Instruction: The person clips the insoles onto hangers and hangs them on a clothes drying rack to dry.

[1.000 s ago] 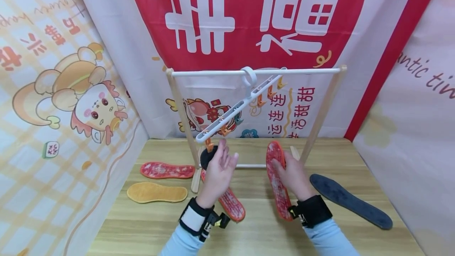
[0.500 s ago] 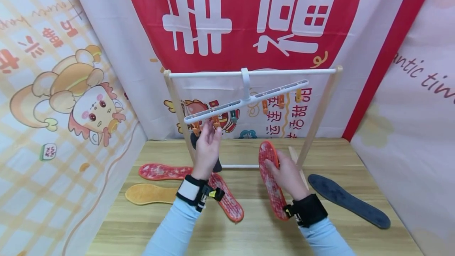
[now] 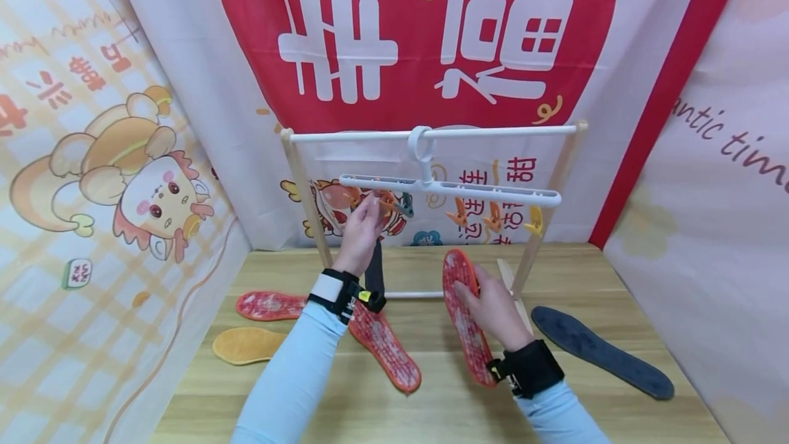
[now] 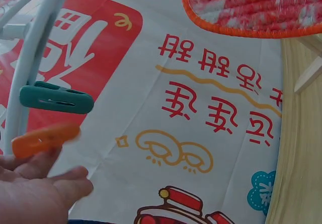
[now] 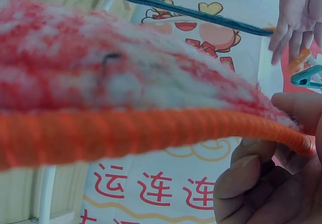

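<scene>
Overhead, the right hand [image 3: 495, 310] grips a red insole [image 3: 471, 342], the hanger [image 3: 471, 190] above. Left wrist: left hand [image 4: 43, 194], fingers loose, by an orange clip [image 4: 53, 137]. Right wrist: past the grip hangs a dark insole [image 5: 193, 13], which a bumped hanger might drop.

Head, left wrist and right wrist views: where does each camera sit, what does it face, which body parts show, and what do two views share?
Head: on the head, forward and down at the white hanger; left hand, right hand, blue sleeves show.
Left wrist: worn there, facing green clip and printed backdrop; left hand lower left.
Right wrist: worn there, facing along red insole; right hand, left hand beyond.
Both wrist views share the green clip.
</scene>
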A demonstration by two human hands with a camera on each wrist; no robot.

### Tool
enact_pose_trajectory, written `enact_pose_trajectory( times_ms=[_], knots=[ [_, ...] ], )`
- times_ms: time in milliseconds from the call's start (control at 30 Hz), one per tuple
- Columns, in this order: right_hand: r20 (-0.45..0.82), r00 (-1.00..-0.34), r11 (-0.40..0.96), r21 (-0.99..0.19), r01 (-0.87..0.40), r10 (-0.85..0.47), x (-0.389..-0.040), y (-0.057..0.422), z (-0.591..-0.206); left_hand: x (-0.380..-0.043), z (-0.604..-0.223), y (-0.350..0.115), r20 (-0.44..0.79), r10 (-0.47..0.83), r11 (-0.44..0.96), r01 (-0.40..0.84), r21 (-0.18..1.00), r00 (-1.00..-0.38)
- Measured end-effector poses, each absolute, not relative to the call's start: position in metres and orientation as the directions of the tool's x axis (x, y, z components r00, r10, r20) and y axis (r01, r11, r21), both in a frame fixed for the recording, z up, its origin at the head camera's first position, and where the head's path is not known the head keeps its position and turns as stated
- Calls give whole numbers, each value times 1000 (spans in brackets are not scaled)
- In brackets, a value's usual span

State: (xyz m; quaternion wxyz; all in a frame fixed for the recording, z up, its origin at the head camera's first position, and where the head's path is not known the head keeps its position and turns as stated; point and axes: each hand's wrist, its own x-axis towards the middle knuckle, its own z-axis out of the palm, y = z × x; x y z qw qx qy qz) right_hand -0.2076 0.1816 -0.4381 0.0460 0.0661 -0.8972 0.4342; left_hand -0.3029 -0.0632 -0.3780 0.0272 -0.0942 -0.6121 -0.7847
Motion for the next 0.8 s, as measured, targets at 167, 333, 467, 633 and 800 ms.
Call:
enact_pose_trajectory(
  times_ms=[167,333,467,633,800],
  knots=[
    [148,-986,622,-766,-160,-72,-207,182,-438,-311,-384,-57,194,71,-310,163,937,-978],
    [137,-988,620,-770,-150,-69,-207,183,-437,-316,-386,-59,192,64,-384,153,910,-979],
    [132,-989,623,-768,-147,-71,-206,182,-437,-317,-385,-68,189,53,-442,147,885,-981],
    [168,-982,607,-773,-188,-90,-209,178,-437,-315,-378,-79,177,50,-438,138,888,-983],
    [177,-980,613,-766,-194,-88,-211,171,-437,-313,-372,-87,201,42,-359,172,917,-979]
  ],
)
